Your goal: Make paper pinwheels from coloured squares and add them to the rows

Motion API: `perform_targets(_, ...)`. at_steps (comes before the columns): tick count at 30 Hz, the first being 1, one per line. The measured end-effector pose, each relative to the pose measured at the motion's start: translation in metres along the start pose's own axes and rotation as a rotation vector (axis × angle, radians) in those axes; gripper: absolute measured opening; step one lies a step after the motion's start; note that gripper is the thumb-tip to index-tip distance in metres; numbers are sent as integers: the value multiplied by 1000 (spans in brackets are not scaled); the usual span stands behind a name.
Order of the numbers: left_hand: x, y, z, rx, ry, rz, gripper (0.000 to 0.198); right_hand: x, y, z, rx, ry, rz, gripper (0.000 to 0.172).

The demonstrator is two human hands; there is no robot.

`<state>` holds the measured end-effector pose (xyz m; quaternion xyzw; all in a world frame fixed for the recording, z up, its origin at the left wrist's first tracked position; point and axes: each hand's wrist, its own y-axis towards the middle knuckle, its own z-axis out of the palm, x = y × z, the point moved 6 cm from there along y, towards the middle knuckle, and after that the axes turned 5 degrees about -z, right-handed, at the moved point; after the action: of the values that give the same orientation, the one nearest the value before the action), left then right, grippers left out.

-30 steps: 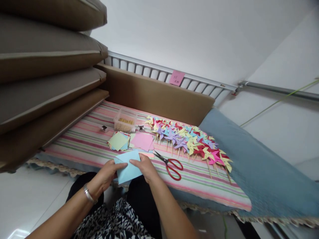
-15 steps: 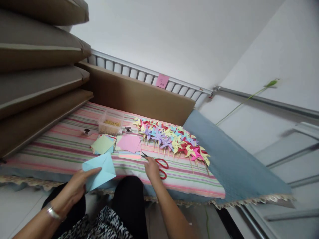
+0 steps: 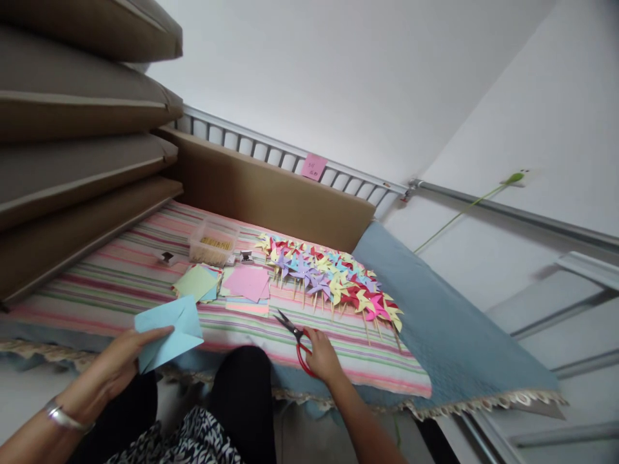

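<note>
Left hand: the left hand point(image 3: 113, 364) grips the pale blue paper point(image 3: 180, 325) at its near left edge, thumb laid flat on top, fingers underneath and mostly hidden
Pale blue paper: a creased square, held tilted in front of the striped cloth's near edge, left of the person's knee
Right hand: the right hand point(image 3: 324, 356) has its fingers closed round the red handles of the scissors point(image 3: 296, 332)
Scissors: dark blades point away and to the left; whether they touch the striped cloth point(image 3: 120, 283) I cannot tell
Paper stacks: a fanned greenish stack point(image 3: 196, 282) lies just beyond the blue paper, a pink-topped stack point(image 3: 246, 282) right beside it, narrow strips point(image 3: 247, 309) nearer the person
Clear box: the plastic box point(image 3: 214, 248), behind the stacks, holds small yellowish pieces
Clips: one dark clip point(image 3: 167, 258) left of the box, another clip point(image 3: 246, 256) right of it
Pinwheels: many-coloured pinwheels point(image 3: 333, 277) on sticks lie close together, beyond the scissors and to the right
Backdrop: brown board point(image 3: 271, 190) standing against a metal rail
</note>
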<state>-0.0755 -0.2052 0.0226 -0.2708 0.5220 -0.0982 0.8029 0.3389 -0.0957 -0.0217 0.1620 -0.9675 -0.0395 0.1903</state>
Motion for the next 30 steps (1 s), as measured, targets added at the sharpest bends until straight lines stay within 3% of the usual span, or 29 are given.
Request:
perform_targets(5,-10,-11,2,29,-24,93,34,1,-39,3,-21,92,22,65)
perform_targets(8,-22,-22,7,30,-8,149,42,2,-69,19,-122,705,296,61)
perform_targets(10,-27,-28,12,71,5,143,43,20,-90,35,-115,1094,421,58)
perform_targets(13,-32,-35,20,90,32,158,43,71,-111,45,9,1379,387,49)
perform_targets(15,-35,-39,24,73,67,183,42,108,-118,41,120,1356,318,54)
perform_targets(18,-39,-46,27,37,125,225,39,158,-118,27,325,1139,136,57)
perform_targets(21,-42,-49,26,-3,172,246,37,190,-113,15,458,925,-5,50)
perform_targets(26,-40,-50,22,10,190,242,34,213,-106,2,530,807,-10,31)
perform_targets(30,-38,-54,25,42,173,211,35,223,-105,-6,535,764,1,32)
